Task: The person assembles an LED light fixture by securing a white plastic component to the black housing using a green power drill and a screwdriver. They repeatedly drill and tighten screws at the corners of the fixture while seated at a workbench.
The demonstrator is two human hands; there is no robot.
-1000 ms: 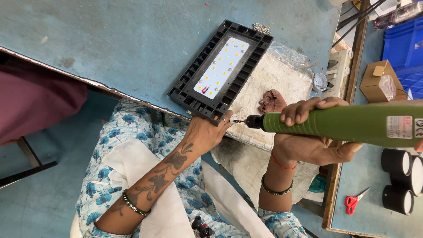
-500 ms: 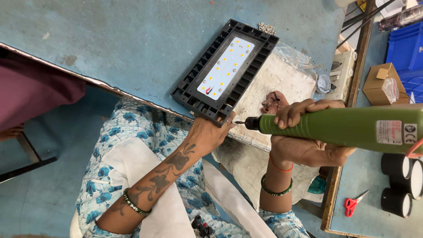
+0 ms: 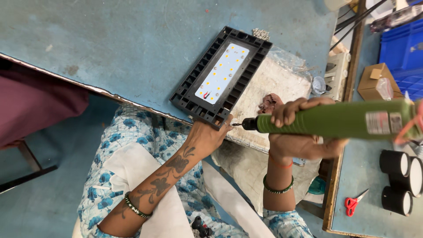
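Wrapped around the green barrel of an electric screwdriver (image 3: 339,121), the right hand (image 3: 295,128) holds the tool level, with its dark tip pointing at the near corner of a black ribbed light housing (image 3: 220,77). The left hand (image 3: 207,136) is closed on that same corner, thumb and fingers pinching the rim just beside the bit (how tightly cannot be judged, since the fingertips fold under the edge). This housing lies slantwise near the front edge of the blue worktop (image 3: 110,48), its corner overhanging the edge, with a white board of small light dots (image 3: 222,72) set in its middle. Part of it rests on a worn whitish pad (image 3: 269,97) covered in crinkled clear plastic. A small heap of screws (image 3: 261,34) sits touching the housing's far corner. Toward the right edge of the worktop stand a pale switch box (image 3: 337,75) and a small clear cup (image 3: 318,85). Beyond a wooden rail, a second bench carries a cardboard box (image 3: 376,81), a blue crate (image 3: 403,48) cut off by the frame, black round caps (image 3: 398,178) and red-handled scissors (image 3: 354,202). The screwdriver's rear end runs out of view at the right, and its barrel hides what lies behind it. A maroon sleeve (image 3: 35,105) of another person shows at the left edge, the rest out of sight.
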